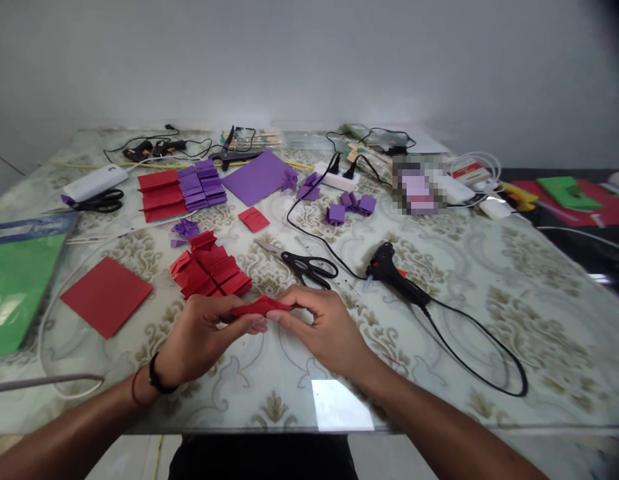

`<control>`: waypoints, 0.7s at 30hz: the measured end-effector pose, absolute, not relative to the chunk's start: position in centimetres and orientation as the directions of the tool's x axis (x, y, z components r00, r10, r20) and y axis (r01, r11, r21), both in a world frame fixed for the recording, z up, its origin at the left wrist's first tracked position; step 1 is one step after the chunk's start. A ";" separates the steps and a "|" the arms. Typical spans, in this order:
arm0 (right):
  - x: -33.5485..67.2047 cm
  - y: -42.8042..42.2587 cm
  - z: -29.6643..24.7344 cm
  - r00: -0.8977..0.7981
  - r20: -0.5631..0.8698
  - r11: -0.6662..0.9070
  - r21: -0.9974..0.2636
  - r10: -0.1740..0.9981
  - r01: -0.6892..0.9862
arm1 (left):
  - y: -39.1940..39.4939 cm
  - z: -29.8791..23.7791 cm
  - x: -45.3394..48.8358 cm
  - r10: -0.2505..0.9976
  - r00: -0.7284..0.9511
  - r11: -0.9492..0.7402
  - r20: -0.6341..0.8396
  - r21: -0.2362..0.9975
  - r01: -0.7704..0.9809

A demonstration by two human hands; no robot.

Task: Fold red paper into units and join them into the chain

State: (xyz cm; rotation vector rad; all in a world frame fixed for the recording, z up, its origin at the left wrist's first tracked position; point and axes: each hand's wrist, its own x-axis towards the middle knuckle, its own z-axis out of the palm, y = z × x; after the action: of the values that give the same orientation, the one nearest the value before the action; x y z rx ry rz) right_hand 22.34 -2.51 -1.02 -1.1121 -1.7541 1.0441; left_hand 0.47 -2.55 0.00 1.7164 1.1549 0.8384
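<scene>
A folded piece of red paper is pinched between both hands just above the table near its front. My left hand is closed on its left end, thumb on the near side. On the right end, my right hand grips with thumb and fingers. Right behind the left hand lies a group of folded red paper pieces. Beyond the right hand rest black-handled scissors, blades apart. A flat red paper square lies to the left, and a smaller red square farther back.
A black glue gun with a looping cord lies to the right. Purple folded pieces, a purple sheet and a white power strip are at the back. Green paper in a packet lies at the left edge.
</scene>
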 end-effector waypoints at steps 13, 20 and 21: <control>22.2 -2.6 -1.3 -0.248 0.374 0.427 -0.879 0.894 0.212 | -2.3 -0.7 0.2 0.921 0.367 -0.250 0.132 0.922 0.297; 22.6 -2.3 -1.2 -0.247 0.510 0.543 -0.835 0.824 0.091 | -2.2 -0.8 0.2 0.916 0.254 -0.335 0.309 0.940 0.066; 22.6 -2.3 -1.2 -0.242 0.515 0.548 -0.831 0.822 0.095 | -2.2 -0.8 0.1 0.916 0.255 -0.323 0.309 0.946 0.017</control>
State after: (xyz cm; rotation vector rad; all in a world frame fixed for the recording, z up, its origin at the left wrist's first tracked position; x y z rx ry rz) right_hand 22.62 -2.28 -1.24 -0.7759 -1.6929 0.8317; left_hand 0.13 -2.24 -0.79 1.5959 0.8884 1.2144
